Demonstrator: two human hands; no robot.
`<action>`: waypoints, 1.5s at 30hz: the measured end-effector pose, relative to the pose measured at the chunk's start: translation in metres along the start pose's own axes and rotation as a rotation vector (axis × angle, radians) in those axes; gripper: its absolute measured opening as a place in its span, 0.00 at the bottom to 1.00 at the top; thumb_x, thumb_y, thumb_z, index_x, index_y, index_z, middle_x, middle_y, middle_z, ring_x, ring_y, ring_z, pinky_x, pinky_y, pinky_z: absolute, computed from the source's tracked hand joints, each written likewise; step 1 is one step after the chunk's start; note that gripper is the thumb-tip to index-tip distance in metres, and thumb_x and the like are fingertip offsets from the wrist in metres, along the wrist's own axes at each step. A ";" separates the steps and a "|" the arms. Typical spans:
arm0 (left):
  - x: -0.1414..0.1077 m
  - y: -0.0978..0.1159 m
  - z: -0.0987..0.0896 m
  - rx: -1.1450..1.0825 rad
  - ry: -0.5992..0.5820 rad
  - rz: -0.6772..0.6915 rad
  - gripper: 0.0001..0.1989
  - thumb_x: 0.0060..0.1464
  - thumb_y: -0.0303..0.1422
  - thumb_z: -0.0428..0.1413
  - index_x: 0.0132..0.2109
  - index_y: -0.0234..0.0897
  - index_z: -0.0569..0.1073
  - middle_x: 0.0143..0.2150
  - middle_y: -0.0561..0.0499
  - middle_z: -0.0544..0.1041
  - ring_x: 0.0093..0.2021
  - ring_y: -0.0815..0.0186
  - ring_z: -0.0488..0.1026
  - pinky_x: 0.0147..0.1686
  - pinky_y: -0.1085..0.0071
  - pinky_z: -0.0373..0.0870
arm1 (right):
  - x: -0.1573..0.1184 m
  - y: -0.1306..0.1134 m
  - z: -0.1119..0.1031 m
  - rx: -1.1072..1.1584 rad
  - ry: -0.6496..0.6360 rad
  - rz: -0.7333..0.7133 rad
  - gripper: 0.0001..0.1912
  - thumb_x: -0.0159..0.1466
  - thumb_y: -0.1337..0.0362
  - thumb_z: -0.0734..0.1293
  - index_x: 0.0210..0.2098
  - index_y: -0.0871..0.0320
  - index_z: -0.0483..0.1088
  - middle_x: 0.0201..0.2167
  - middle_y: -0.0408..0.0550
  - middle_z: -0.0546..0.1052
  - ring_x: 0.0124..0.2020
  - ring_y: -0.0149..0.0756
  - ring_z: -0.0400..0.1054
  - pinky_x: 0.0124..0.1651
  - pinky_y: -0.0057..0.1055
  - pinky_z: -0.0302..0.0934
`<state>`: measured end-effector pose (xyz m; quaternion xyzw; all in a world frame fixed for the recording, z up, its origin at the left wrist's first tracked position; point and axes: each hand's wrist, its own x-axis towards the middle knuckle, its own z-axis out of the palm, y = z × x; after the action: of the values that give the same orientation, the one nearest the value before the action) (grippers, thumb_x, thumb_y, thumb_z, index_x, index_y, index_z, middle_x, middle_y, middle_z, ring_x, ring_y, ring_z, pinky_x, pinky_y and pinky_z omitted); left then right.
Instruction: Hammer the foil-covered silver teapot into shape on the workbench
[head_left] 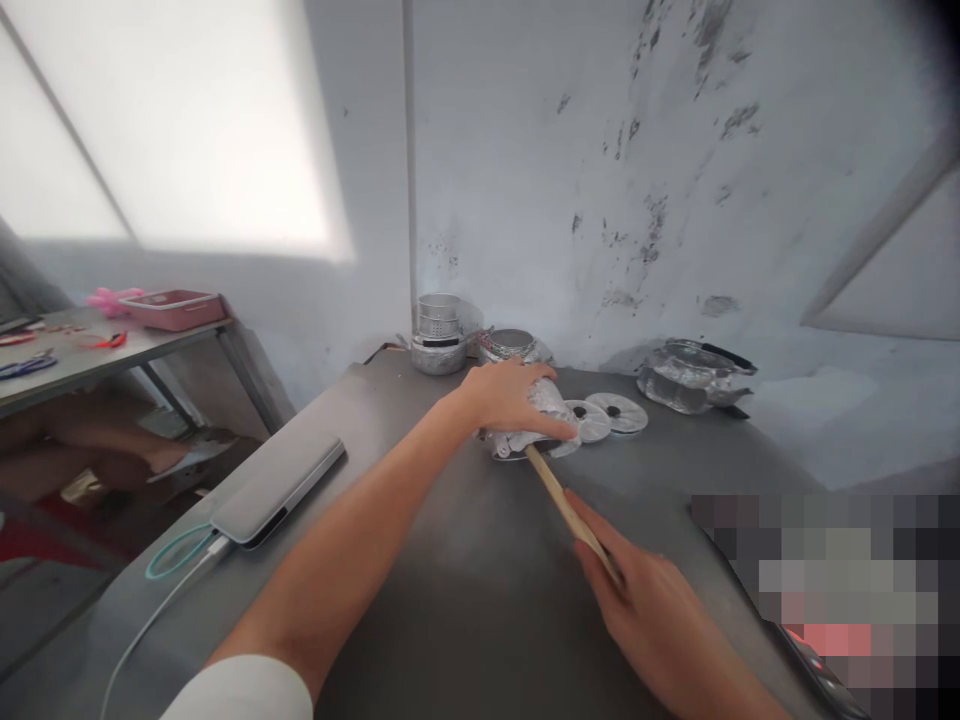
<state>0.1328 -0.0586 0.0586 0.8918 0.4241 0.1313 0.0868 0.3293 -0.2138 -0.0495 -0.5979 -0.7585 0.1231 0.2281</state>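
My left hand [510, 395] is closed over a foil-covered vessel [551, 398], which is tipped so its opening faces me. Its thumb lies along the side near the rim, and the other fingers are partly hidden behind the vessel. In my right hand [645, 595] is a flat wooden stick [559, 495], gripped near its lower end. The stick's far end reaches the vessel's opening; whether it touches the inside cannot be made out. Close by on the right lie two round silvery lids [624, 412] with dark knobs, one overlapping the other.
Along the wall stand a perforated metal strainer [439, 316] on a foil-covered pot [439, 357], another foil-covered pot [514, 345] and a foil-covered kettle [682, 380]. A power bank [281, 490] with cables lies left. The neighbouring table holds a pink basket [176, 312]; a person's leg shows beneath.
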 end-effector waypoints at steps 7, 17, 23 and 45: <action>0.000 -0.001 0.000 -0.013 0.006 -0.008 0.47 0.44 0.68 0.53 0.66 0.51 0.61 0.63 0.45 0.67 0.57 0.45 0.68 0.53 0.50 0.65 | 0.000 -0.003 -0.006 -0.004 0.069 -0.014 0.27 0.72 0.57 0.53 0.69 0.53 0.56 0.47 0.52 0.81 0.45 0.41 0.78 0.39 0.30 0.70; 0.000 -0.001 0.001 -0.008 0.000 0.004 0.48 0.44 0.69 0.53 0.66 0.51 0.60 0.63 0.45 0.66 0.56 0.45 0.68 0.52 0.50 0.66 | 0.000 -0.004 -0.007 -0.028 0.001 0.005 0.26 0.73 0.59 0.52 0.69 0.51 0.56 0.47 0.50 0.81 0.46 0.43 0.77 0.43 0.33 0.69; 0.000 -0.001 0.000 0.000 -0.013 0.006 0.48 0.44 0.69 0.52 0.67 0.51 0.59 0.64 0.45 0.66 0.57 0.43 0.67 0.52 0.50 0.65 | 0.000 0.000 -0.002 -0.051 -0.010 -0.015 0.26 0.72 0.60 0.53 0.69 0.51 0.56 0.49 0.48 0.81 0.47 0.42 0.77 0.42 0.33 0.70; 0.002 -0.002 0.001 -0.021 0.007 0.000 0.47 0.44 0.68 0.53 0.66 0.52 0.61 0.62 0.46 0.68 0.56 0.45 0.69 0.51 0.51 0.66 | -0.002 -0.004 -0.007 -0.009 0.049 -0.009 0.27 0.72 0.58 0.53 0.69 0.51 0.56 0.48 0.49 0.81 0.45 0.41 0.78 0.40 0.30 0.70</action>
<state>0.1324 -0.0561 0.0572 0.8904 0.4231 0.1388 0.0947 0.3294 -0.2171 -0.0417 -0.5984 -0.7560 0.1037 0.2444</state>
